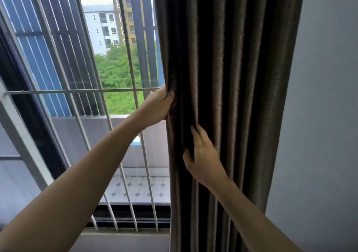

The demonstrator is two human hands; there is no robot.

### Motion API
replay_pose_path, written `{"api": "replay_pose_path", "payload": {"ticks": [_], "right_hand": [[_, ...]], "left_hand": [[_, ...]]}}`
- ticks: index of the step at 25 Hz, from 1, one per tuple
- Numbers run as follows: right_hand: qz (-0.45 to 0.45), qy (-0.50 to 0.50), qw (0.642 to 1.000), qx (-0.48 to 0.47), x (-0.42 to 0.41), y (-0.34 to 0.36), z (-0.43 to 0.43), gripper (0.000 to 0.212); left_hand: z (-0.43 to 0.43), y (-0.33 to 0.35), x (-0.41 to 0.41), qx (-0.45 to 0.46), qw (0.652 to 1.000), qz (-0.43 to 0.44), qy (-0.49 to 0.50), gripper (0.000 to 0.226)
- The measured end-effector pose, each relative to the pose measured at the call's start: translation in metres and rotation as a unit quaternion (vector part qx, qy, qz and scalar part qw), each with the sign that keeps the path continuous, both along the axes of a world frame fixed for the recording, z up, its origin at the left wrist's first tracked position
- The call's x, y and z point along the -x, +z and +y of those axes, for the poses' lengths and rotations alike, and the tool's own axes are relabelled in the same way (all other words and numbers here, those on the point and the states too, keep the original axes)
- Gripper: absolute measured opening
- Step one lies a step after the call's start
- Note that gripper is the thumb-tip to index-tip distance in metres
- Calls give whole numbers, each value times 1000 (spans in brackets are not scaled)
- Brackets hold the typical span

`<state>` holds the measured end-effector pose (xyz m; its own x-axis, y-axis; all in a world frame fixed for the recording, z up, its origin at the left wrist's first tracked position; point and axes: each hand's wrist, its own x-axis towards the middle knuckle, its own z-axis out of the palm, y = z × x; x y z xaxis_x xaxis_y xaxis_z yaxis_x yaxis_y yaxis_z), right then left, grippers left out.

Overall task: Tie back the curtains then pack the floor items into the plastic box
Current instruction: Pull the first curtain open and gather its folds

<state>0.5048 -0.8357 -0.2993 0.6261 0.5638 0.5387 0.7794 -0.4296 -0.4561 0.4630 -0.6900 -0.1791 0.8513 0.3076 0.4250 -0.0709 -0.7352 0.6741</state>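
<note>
Left hand (158,106) is up on the curtain (232,77), fingers curled round its window-side edge, thumb on the front: a firm grip on the cloth. Right hand (203,154) sits just below and a little further into the curtain. Its fingers are tucked into a fold and its thumb is hooked over the next pleat, so it pinches a bunch of fabric too. Both forearms are bare and reach up from the bottom of the view.

On to the curtain itself: dark brown, gathered into deep upright pleats, running from the top of the view down past the bottom. On the side away from the window, a pale grey-blue wall (319,96) stands right against it.

On the curtain's other side is a white window grille (77,91) with slanting upright bars and one horizontal rail, which meets the curtain's edge right at the left hand. Beyond the bars, well away from the curtain, there's a blue slatted panel (38,48).

Lower down by the curtain's edge, a balcony floor (139,187) of pale tiles with small dark diamonds shows through the bars. A dark sliding track (131,213) lies at the foot of the grille.

Far off past the curtain's edge are green trees (116,67) and apartment blocks (102,28), one white, one yellow.
</note>
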Motion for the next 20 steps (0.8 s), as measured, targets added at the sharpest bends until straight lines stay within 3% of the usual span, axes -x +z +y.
{"api": "replay_pose_path", "payload": {"ticks": [15,18,20], "right_hand": [[-65,58,996,32,18,-46,-3,68],[-67,76,993,62,17,-42,-5,61],[-124,34,992,-9,11,-32,-11,40]], "left_hand": [[-21,-9,-12,84,990,-2,-111,18],[-22,-10,-11,-3,996,-27,-80,12],[-19,-13,-13,-91,994,-52,-31,13]]}}
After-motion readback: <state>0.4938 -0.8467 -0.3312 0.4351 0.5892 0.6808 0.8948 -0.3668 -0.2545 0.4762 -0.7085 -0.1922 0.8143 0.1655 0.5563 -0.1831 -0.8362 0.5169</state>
